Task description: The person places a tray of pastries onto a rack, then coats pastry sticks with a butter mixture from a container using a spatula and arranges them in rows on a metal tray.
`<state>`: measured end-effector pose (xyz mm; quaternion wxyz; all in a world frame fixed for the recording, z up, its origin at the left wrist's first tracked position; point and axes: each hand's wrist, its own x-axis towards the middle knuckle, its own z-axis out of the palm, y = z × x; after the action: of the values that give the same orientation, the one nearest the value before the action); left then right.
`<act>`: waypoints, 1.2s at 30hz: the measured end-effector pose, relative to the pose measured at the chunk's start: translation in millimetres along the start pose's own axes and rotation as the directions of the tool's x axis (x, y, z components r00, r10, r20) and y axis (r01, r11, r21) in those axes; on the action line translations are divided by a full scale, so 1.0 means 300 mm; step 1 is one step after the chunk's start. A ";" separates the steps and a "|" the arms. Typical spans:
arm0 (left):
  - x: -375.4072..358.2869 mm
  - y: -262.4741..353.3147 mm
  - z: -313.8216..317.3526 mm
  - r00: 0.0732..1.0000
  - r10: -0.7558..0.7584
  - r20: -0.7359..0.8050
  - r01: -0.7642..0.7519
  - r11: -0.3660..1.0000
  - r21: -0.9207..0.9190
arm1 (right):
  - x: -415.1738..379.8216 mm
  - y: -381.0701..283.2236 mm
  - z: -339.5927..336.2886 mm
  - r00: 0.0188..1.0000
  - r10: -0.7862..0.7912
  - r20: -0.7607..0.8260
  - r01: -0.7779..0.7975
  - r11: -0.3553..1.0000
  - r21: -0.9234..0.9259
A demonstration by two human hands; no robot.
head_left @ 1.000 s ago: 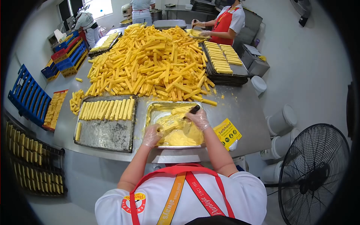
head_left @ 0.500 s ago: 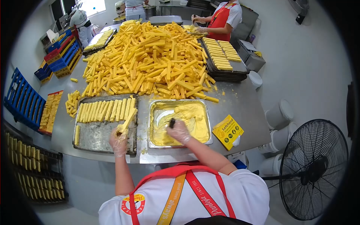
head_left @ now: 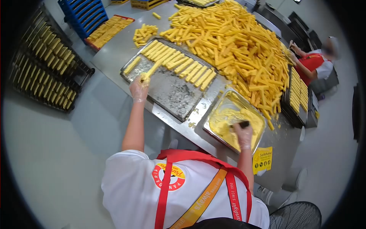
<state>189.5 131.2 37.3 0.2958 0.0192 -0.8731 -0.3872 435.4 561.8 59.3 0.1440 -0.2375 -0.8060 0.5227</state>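
My left hand (head_left: 140,88), in a clear plastic glove, is closed around the near end of a yellow bread stick (head_left: 154,69) smeared with cream. It is at the near left part of a dark baking tray (head_left: 167,93), where a row of similar sticks (head_left: 179,63) lies along the far side and a single stick (head_left: 132,65) lies at the left end. My gloved right hand (head_left: 244,136) grips the black handle (head_left: 240,124) of a spreading tool. The tool's blade is not clear against the yellow cream (head_left: 223,121) in a metal pan (head_left: 231,100).
A large heap of yellow sticks (head_left: 228,34) covers the table beyond the tray. Right of the pan lies a yellow Safehand box (head_left: 262,159). Loaded racks (head_left: 49,57) stand at left, blue crates (head_left: 82,17) behind. A co-worker (head_left: 310,63) stands beside stacked trays (head_left: 296,95); a fan (head_left: 295,215) is low right.
The view has turned, shifting the table's contents across the picture. My left hand has carried the stick toward the tray's left end. My right hand remains over the pan with the black handle.
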 end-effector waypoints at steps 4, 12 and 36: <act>0.105 -0.187 -0.018 0.993 0.026 -0.111 -0.007 0.987 0.163 | 0.053 -0.010 -0.156 0.956 0.000 -0.293 -0.027 0.996 -0.088; 0.171 -0.313 0.036 1.000 -0.005 -0.019 0.013 0.891 0.454 | -0.046 -0.086 -0.039 0.994 -0.082 -0.067 0.078 0.995 -0.065; -0.428 1.113 1.053 0.574 0.536 0.619 -0.355 0.844 -0.402 | 0.036 -0.003 -0.216 0.932 -0.354 0.079 0.358 0.863 -0.355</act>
<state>192.8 608.5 36.4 0.0238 -0.3883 -0.8411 -0.3757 457.2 617.3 86.6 0.1871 -0.1044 -0.9193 0.3300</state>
